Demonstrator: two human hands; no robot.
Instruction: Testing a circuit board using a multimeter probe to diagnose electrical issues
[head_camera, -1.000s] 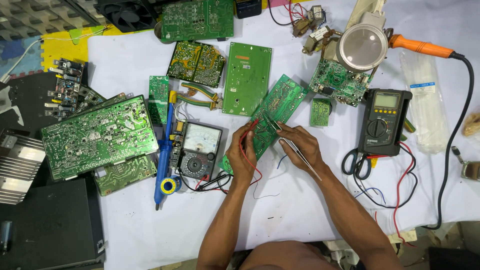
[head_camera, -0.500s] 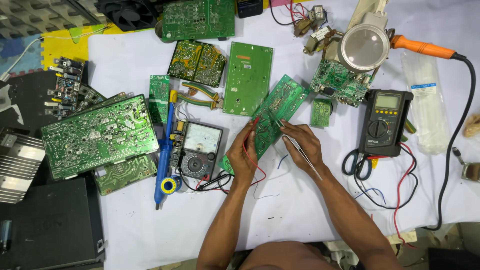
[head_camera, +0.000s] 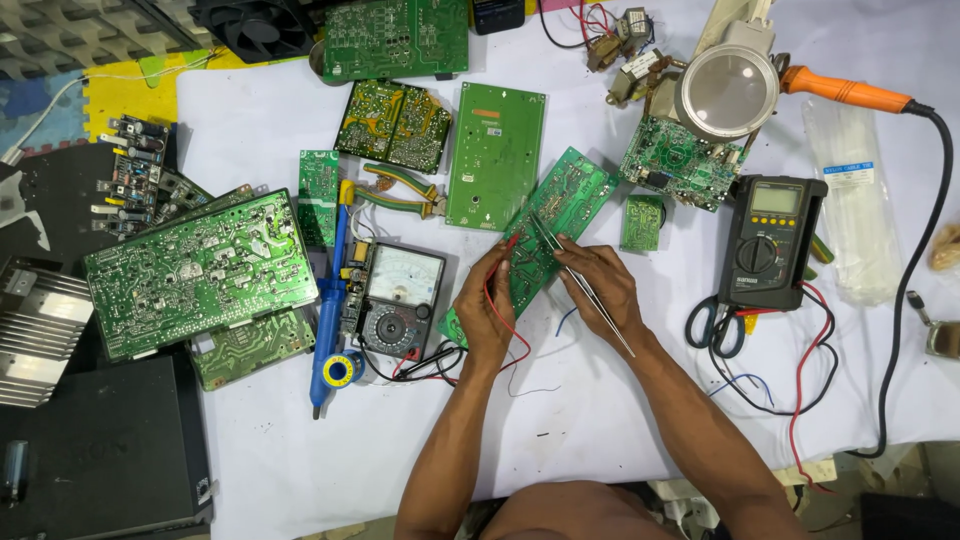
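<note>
Both hands work on a green board at the middle of the white worktop.

The board is long and narrow, lying askew, its solder side up and dotted with small silver joints; its upper end points toward the magnifier, its lower end sits just right of the analog meter. The left hand rests on the board's lower half, fingers closed around a red probe wire. The right hand pinches steel tweezers, whose tips touch the board's centre. A digital meter stands well right of the board.
</note>
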